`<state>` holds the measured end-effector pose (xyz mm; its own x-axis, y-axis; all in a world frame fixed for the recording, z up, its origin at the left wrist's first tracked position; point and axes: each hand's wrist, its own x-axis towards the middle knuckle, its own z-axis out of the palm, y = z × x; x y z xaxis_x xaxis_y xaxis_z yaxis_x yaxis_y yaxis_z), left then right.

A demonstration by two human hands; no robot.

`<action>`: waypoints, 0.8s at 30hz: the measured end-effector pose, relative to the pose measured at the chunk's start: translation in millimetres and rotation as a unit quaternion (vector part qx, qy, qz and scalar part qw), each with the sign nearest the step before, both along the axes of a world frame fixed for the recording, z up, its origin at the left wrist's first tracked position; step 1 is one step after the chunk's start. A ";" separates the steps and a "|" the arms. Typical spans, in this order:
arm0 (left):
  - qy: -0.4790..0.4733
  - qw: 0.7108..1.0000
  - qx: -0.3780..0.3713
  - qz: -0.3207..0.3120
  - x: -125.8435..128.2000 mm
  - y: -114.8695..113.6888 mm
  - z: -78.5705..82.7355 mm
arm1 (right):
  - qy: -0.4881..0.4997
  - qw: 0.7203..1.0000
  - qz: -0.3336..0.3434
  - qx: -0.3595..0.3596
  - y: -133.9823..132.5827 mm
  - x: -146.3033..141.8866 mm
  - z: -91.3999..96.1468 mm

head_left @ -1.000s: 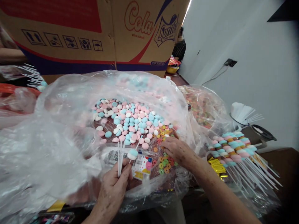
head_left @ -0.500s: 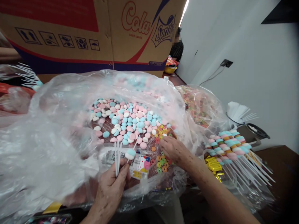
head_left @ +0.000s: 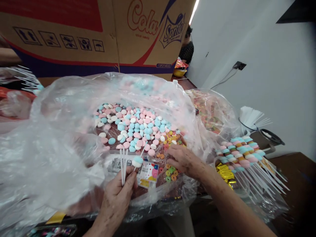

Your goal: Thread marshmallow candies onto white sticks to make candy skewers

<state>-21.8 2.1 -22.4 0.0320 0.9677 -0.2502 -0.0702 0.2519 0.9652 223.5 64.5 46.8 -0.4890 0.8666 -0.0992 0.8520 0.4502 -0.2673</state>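
My left hand (head_left: 118, 189) is closed around several bare white sticks (head_left: 122, 166) and one stick carrying a blue and white marshmallow (head_left: 137, 161). The top of that stick points up past the candy. My right hand (head_left: 181, 159) is over the ring-shaped gummies (head_left: 172, 172), orange, green, yellow and red, with its fingers curled down among them. Whatever is between those fingertips is hidden. Behind both hands spreads a pile of pink, blue and white marshmallows (head_left: 138, 126) inside a large clear plastic bag (head_left: 64, 108).
A printed card (head_left: 148, 174) lies under plastic by my left hand. To the right are finished candy skewers (head_left: 242, 154), gold ties (head_left: 225, 174), a container of white sticks (head_left: 250, 117) and another bag of gummies (head_left: 209, 108). A large carton (head_left: 81, 19) stands behind; a person (head_left: 187, 49) sits beyond.
My right hand has shifted slightly down and toward me over the ring gummies. My left hand keeps its hold on the sticks, almost still.
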 end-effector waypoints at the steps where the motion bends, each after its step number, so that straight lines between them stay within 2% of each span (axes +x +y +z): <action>1: -0.003 1.000 -0.001 0.001 -0.1 -0.1 0.4 | -0.014 1.000 0.007 -0.006 -2.3 1.6 -1.4; 8: -0.022 1.000 -0.014 0.006 2.0 -0.6 4.3 | 0.016 1.000 0.000 0.025 -15.1 3.2 -13.4; 11: -0.034 0.999 -0.017 0.015 4.0 -0.8 3.4 | 0.068 0.997 -0.022 0.032 -16.7 2.0 -13.1; 13: -0.022 1.000 -0.001 0.012 4.4 -1.3 4.6 | 0.137 0.988 -0.067 0.026 -16.0 -0.7 -9.5; 15: 0.011 1.000 0.019 0.003 4.2 -2.1 7.6 | 0.243 0.962 -0.128 0.006 -13.7 -6.4 -6.0; 16: 0.029 0.999 0.029 -0.005 4.0 -2.6 9.3 | 0.305 0.939 -0.155 -0.013 -12.0 -10.4 -5.3; 20: 0.072 0.992 0.085 -0.049 2.5 -4.2 13.3 | 0.502 0.831 -0.218 -0.102 -3.6 -30.1 -12.5; 22: 0.076 0.990 0.101 -0.065 2.4 -4.1 13.5 | 0.539 0.801 -0.233 -0.114 -0.6 -38.3 -18.3; 24: 0.074 0.990 0.100 -0.070 3.0 -3.7 14.5 | 0.544 0.796 -0.243 -0.102 0.6 -43.5 -21.8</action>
<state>-18.8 -1.6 -7.9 0.1458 0.9872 -0.0653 0.0974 0.0514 0.9939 180.0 65.1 25.0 0.0071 0.9999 -0.0091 0.1253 -0.0099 -0.9921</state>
